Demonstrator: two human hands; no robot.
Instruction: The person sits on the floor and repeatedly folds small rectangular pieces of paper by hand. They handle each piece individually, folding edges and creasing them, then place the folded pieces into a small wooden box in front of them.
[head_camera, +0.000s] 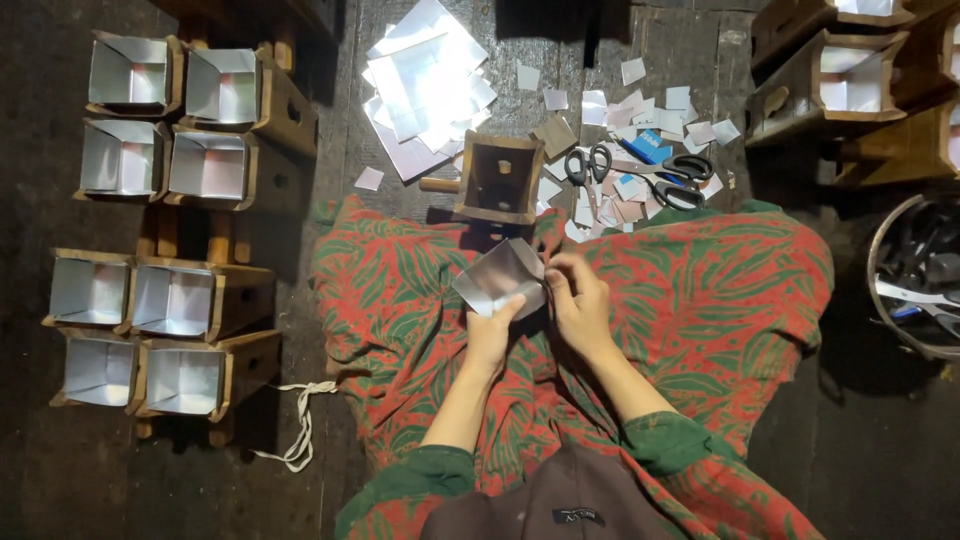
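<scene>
A folded box of shiny white paper (497, 275) is held over my lap, open side tilted toward me. My left hand (492, 335) grips its lower edge with the thumb on the near wall. My right hand (578, 300) pinches its right side with fingers and thumb. Just beyond the paper box stands an empty wooden mould (499, 178) with a handle, upright on the dark floor. My lap is covered by a red and green patterned cloth (700, 290).
Several wooden moulds lined with paper (165, 230) lie in rows at the left. A pile of paper sheets (425, 85) lies at the top centre. Two pairs of scissors (640, 172) rest among paper scraps. More moulds (850, 85) are at top right, a round metal bowl (915, 275) at the right.
</scene>
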